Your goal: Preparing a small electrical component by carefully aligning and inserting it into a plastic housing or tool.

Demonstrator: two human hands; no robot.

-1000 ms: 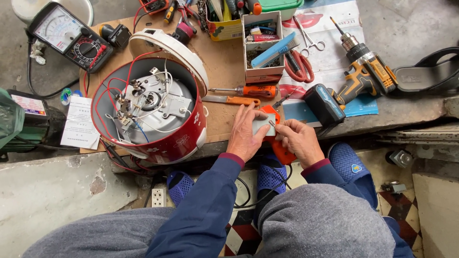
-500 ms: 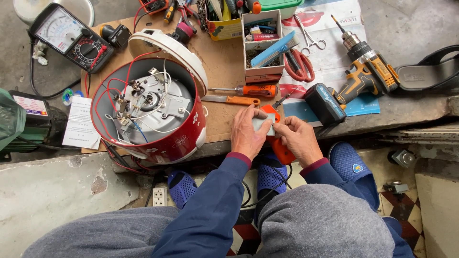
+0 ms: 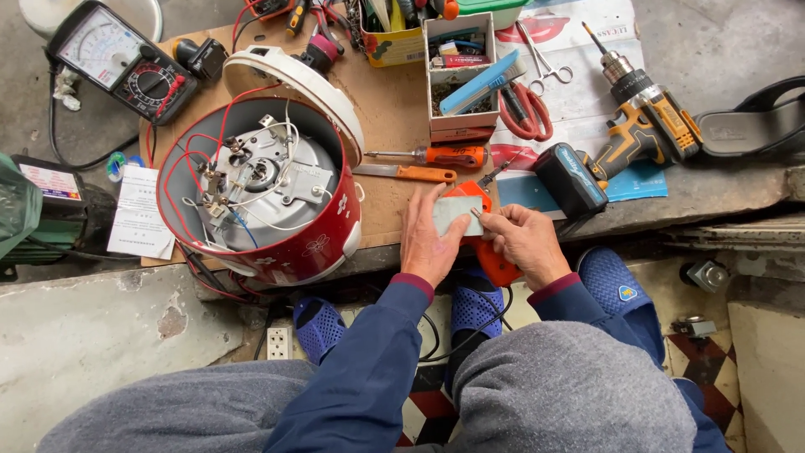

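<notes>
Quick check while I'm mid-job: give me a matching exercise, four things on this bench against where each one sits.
Things:
1. multimeter
2. cordless drill
3. red cooker shell
4. small grey plate

Places:
A. far right of the bench
B. held between both hands
C. top left corner
D. left of the hands, wiring exposed

Pairs: 1-C, 2-A, 3-D, 4-B

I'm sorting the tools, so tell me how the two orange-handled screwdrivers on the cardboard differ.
The upper screwdriver has a thick, ribbed handle and a thin round shaft; the lower screwdriver has a slimmer, smooth handle and a flatter, wider blade. The upper one lies farther from the left hand, the lower one nearer. Both lie flat, pointing left, with orange handles.
</notes>
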